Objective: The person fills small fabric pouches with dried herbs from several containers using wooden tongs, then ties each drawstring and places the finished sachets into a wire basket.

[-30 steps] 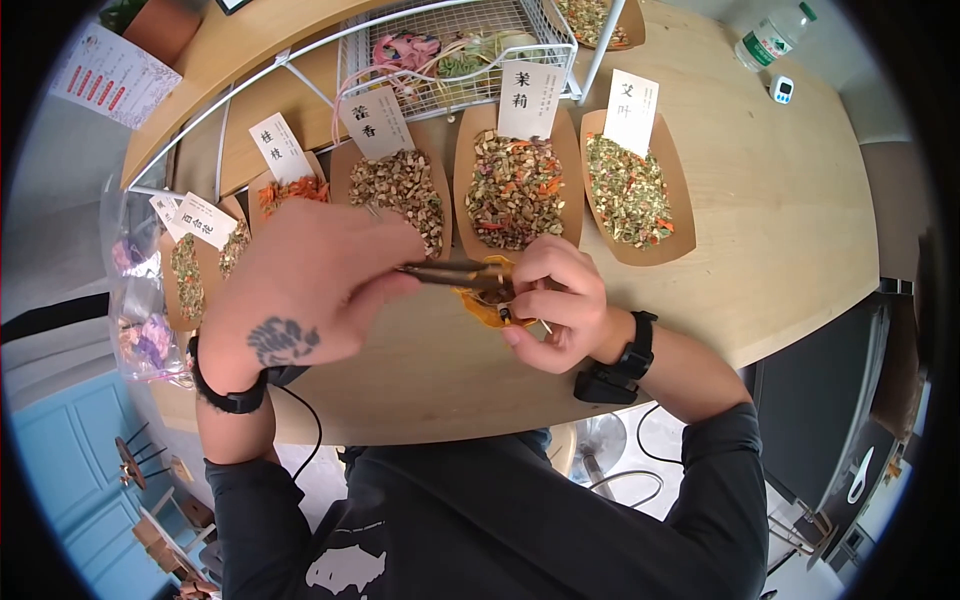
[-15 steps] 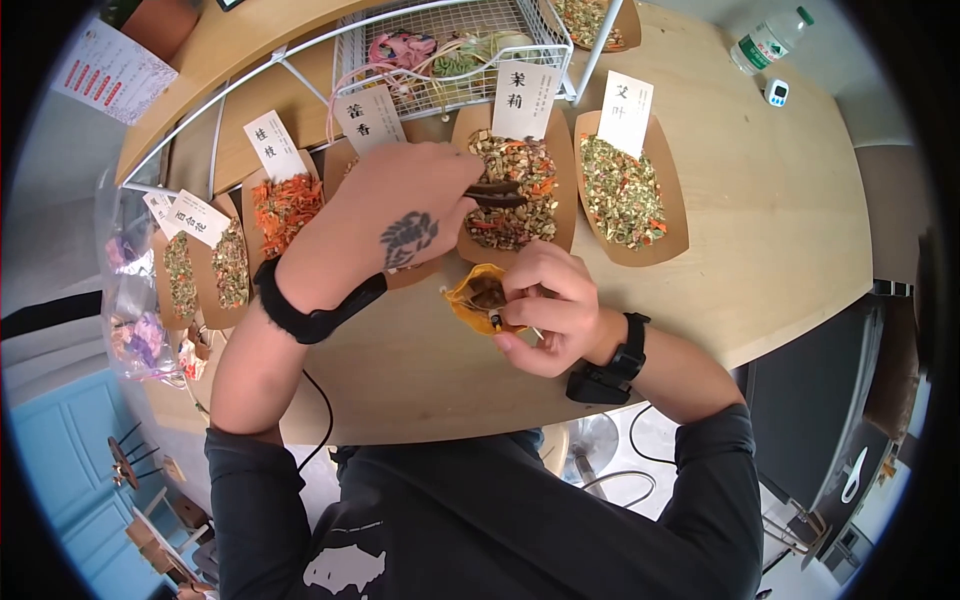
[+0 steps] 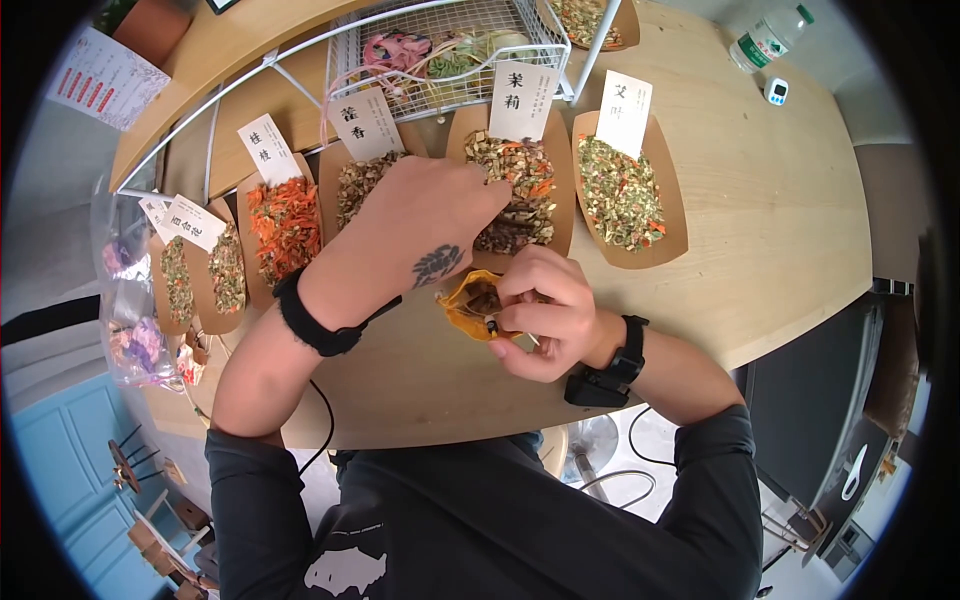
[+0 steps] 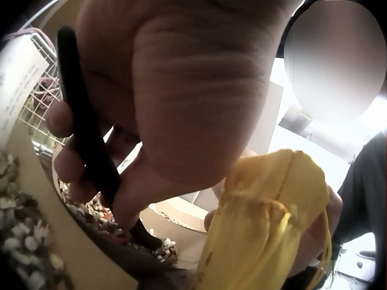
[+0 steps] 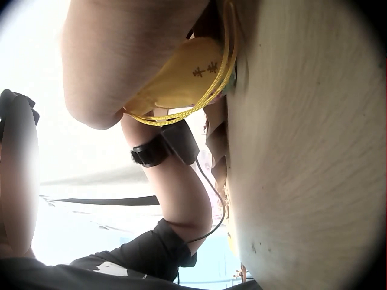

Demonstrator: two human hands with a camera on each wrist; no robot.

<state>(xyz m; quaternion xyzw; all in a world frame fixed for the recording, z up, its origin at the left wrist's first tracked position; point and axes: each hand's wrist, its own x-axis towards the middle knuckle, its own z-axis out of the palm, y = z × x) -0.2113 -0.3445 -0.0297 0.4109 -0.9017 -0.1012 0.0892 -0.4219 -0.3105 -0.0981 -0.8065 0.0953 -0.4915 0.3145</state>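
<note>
Dark slim tongs [image 4: 87, 121] are gripped in my left hand [image 3: 415, 215], which reaches over the brown paper tray [image 3: 564, 195] of mixed dried herbs [image 3: 512, 160]. In the left wrist view the tongs' tips point down at the herbs; in the head view the hand hides most of them. My right hand [image 3: 552, 315] pinches the rim of a yellow cloth drawstring pouch [image 3: 460, 312], its mouth open and brownish inside. Yellow cords [image 5: 208, 99] hang from the pouch in the right wrist view, and dark lettering shows on its side.
More herb trays with white name cards flank this one, including one [image 3: 678, 225] on the right and one of orange pieces [image 3: 285, 220] on the left. Behind stands a white wire basket [image 3: 455, 90]. A water bottle [image 3: 770, 42] and small timer [image 3: 776, 92] stand far right.
My left hand has moved with the tongs from the pouch's mouth up and away to the herb tray, then lowered its tips toward the herbs. The right hand keeps the pouch nearly in place.
</note>
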